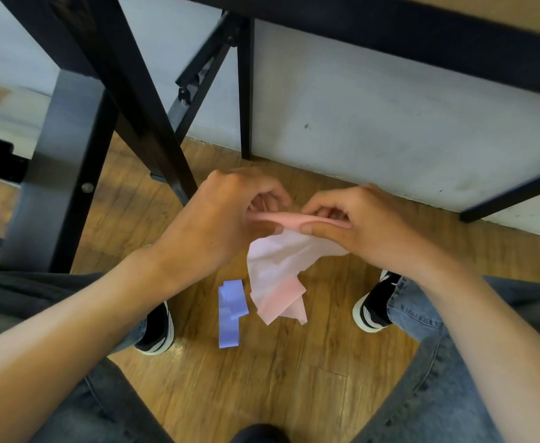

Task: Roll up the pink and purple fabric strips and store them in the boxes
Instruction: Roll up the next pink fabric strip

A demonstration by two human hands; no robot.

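Pink strip (278, 270): top edge stretched between both hands, remainder hanging crumpled beneath them.
Left hand (223, 219): fingers curled, pinching the strip's left end.
Right hand (358, 222): thumb and fingers pinching its right end.
Purple strip (231, 311): folded on the wooden floor (262, 378), below the left hand, just beside the pink tail.

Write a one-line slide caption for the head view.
Both hands, left hand and right hand, pinch the pink strip above the floor; purple strip lies below.
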